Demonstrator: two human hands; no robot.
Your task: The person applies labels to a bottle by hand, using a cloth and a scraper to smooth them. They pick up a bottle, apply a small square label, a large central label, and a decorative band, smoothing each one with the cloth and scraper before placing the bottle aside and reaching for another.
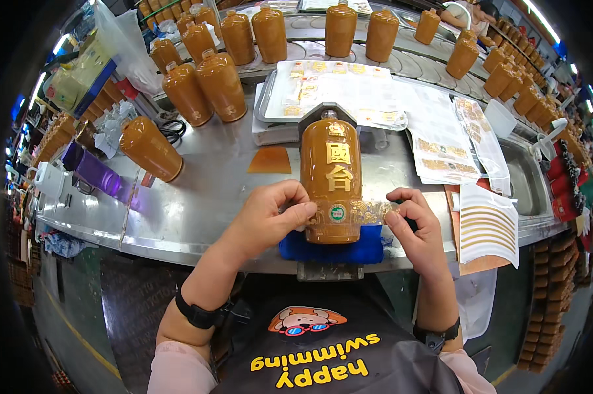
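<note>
A glossy brown bottle (314, 151) with large gold characters lies in front of me, neck pointing away, its top end in a dark angular holder (309, 117). Across its lower part runs a clear decal strip (370, 211) with a gold pattern. The left end of that strip is pinched between thumb and forefinger of my left hand (270, 213), close against the bottle's side. My right hand (420, 226) pinches the other end, held out from the bottle to the right. A round green-and-white emblem (337, 213) shows on the bottle at the strip. Under the base lies a blue cloth (368, 246).
Several brown bottles stand at the left and along the conveyor (303, 52). Decal sheets (336, 88) lie on a tray behind the holder, more sheets (441, 148) to the right. An amber scraper (270, 159) rests left of the bottle. At right are curved gold strips (487, 226) and a sink (526, 174).
</note>
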